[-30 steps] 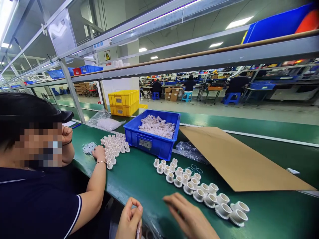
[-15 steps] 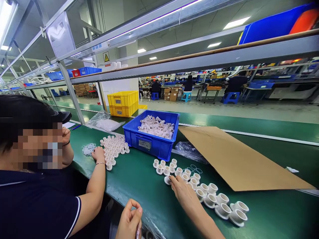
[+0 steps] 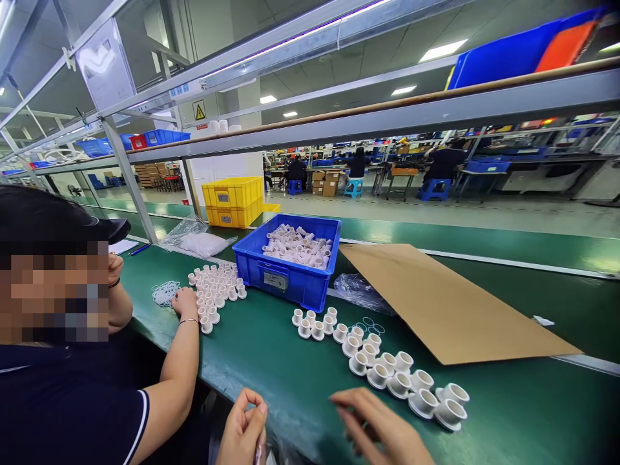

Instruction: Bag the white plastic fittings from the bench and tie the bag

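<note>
My left hand (image 3: 243, 426) is at the near edge of the bench, its fingers pinched together. A narrow pale sliver shows below the thumb, too little to name. My right hand (image 3: 382, 423) hovers over the near side of the green bench, fingers apart and slightly bent, and I see nothing between them. Beyond it, white flanged bushings (image 3: 398, 383) stand in a slanting group, openings up. Several thin pale rings (image 3: 372, 325) lie behind that group. To the left, a co-worker's hand (image 3: 185, 302) rests between more white bushings (image 3: 217, 287) and a heap of rings (image 3: 165, 293).
A blue bin (image 3: 281, 292) holds many white tubular parts. Brown cardboard (image 3: 450, 303) lies at the right, with clear plastic film (image 3: 361, 290) by its left edge. Yellow crates (image 3: 232, 201) are stacked farther back. A metal shelf (image 3: 368, 116) crosses above the bench. The co-worker sits close at my left.
My right hand has drawn back from the bushings toward me, and its fingers have spread. The bushing at its fingertips no longer stands there. My left hand stays pinched. The view has shifted slightly.
</note>
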Demonstrator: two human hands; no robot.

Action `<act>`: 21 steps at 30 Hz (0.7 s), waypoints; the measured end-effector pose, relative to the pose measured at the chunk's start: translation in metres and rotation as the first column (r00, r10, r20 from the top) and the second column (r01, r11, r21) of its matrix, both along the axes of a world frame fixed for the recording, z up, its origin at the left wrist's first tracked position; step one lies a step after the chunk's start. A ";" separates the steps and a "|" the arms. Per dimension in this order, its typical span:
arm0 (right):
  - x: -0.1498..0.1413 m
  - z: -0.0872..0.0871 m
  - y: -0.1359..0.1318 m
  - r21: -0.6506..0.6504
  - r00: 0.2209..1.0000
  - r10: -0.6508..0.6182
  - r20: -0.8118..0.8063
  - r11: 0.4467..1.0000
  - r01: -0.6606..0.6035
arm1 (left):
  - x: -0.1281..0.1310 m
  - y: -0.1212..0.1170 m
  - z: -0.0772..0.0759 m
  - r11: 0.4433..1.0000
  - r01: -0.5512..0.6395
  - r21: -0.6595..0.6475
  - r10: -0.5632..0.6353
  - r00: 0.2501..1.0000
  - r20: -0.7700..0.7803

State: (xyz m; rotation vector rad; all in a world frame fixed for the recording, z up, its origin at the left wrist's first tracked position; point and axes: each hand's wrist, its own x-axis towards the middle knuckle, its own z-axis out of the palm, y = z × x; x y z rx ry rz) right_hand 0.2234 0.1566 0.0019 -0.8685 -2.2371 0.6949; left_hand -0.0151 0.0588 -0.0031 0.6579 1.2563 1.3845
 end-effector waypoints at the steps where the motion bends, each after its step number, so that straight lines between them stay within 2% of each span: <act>1: 0.011 -0.003 0.012 0.023 0.993 -0.114 0.032 0.993 0.113 | 0.000 -0.001 0.001 1.000 -0.007 -0.002 0.007 1.000 -0.014; 4: 0.037 -0.022 0.046 0.155 0.903 -0.406 0.138 0.910 0.385 | -0.001 -0.005 0.007 0.999 -0.046 -0.012 0.045 0.997 -0.057; 6: 0.041 -0.040 0.062 0.225 0.844 -0.490 0.216 0.866 0.446 | 0.000 -0.008 0.011 0.998 -0.061 -0.016 0.060 0.996 -0.059; 8: 0.037 -0.056 0.073 0.262 0.819 -0.506 0.272 0.858 0.443 | 0.000 -0.011 0.012 0.998 -0.062 -0.012 0.062 0.996 -0.059; 10: 0.030 -0.064 0.079 0.269 0.816 -0.495 0.298 0.864 0.426 | -0.001 -0.012 0.011 0.998 -0.061 -0.009 0.060 0.996 -0.060; 13: 0.023 -0.056 0.077 0.267 0.824 -0.473 0.311 0.876 0.402 | -0.002 -0.008 0.002 0.998 -0.054 -0.012 0.054 0.997 -0.058; 15: 0.020 -0.038 0.065 0.243 0.862 -0.424 0.278 0.899 0.364 | -0.001 -0.003 -0.004 0.999 -0.043 -0.019 0.042 0.998 -0.054; 17: 0.016 -0.015 0.044 0.148 0.940 -0.286 0.188 0.954 0.261 | 0.002 0.003 -0.006 1.000 -0.018 -0.022 0.017 0.999 -0.045; 19: 0.007 0.004 0.018 0.009 0.995 -0.059 0.084 0.998 0.059 | 0.006 0.008 -0.003 1.000 0.005 -0.031 -0.006 0.999 -0.041; 21: -0.006 0.012 -0.008 -0.028 0.991 0.130 0.036 0.991 -0.129 | 0.008 0.011 0.003 0.999 0.024 -0.041 -0.026 0.998 -0.052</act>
